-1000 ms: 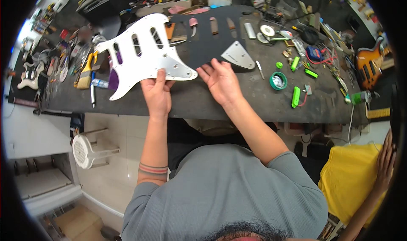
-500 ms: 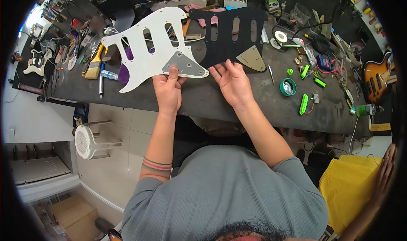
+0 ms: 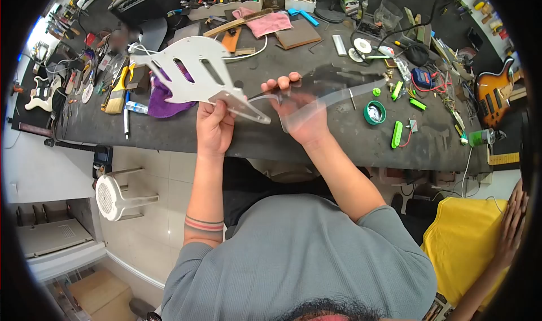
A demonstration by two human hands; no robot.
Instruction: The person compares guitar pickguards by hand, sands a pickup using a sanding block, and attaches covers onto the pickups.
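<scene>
My left hand (image 3: 214,129) grips the lower right part of a white guitar pickguard (image 3: 196,56), thumb on the face towards me. Long slots run through the pickguard, and a grey metallic patch covers its lower corner. My right hand (image 3: 307,121) has its fingers around a black pickguard (image 3: 333,79), tilted almost edge-on and smeared by motion. A pale edge shows along its lower side. Both pickguards are held above the dark workbench, their near ends close together; whether they touch I cannot tell.
On the workbench (image 3: 254,143) lie a purple cloth (image 3: 164,104), a paintbrush (image 3: 116,102), a pink cloth (image 3: 271,23), a green bowl (image 3: 375,112) and green pickup covers (image 3: 397,135). A sunburst guitar (image 3: 494,92) stands right. Another person in yellow (image 3: 460,247) is close by.
The black pickguard has swung from facing me to nearly edge-on, its near side over my right palm. The white pickguard has tilted back and sits lower.
</scene>
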